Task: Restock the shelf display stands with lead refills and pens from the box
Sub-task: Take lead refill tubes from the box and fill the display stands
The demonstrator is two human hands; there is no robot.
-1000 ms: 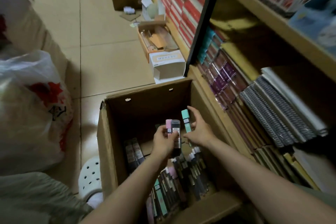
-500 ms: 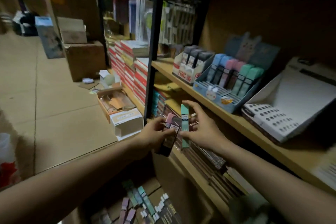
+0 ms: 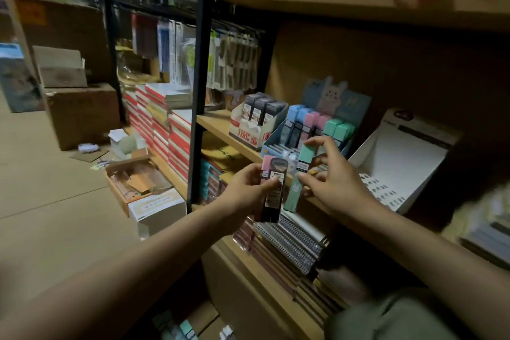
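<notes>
Mint-green is the colour of the one lead refill case (image 3: 296, 179) that the right hand (image 3: 335, 181) pinches, index finger on its cap and thumb on its side, held upright just before the shelf edge. The left hand (image 3: 248, 189) grips two more cases together, one pink-capped case (image 3: 267, 164) behind one dark case (image 3: 274, 190), thumb pressed over the dark one's label. That makes three cases in hand, all near the blue display stand (image 3: 271, 143) on the wooden shelf (image 3: 218, 125).

In that stand I count six cases in its back row: two blue, two pink, two green. Beside it, the white and red display stand (image 3: 248, 132) holds three dark cases. To the right stands one white display stand (image 3: 397, 163).

Half a second ago the hands were lower and closer to the floor box; now they are raised nearer the blue stand, and the green case has pulled slightly apart from the other two. The box (image 3: 193, 323) shows only at the bottom edge, a few cases visible inside.
</notes>
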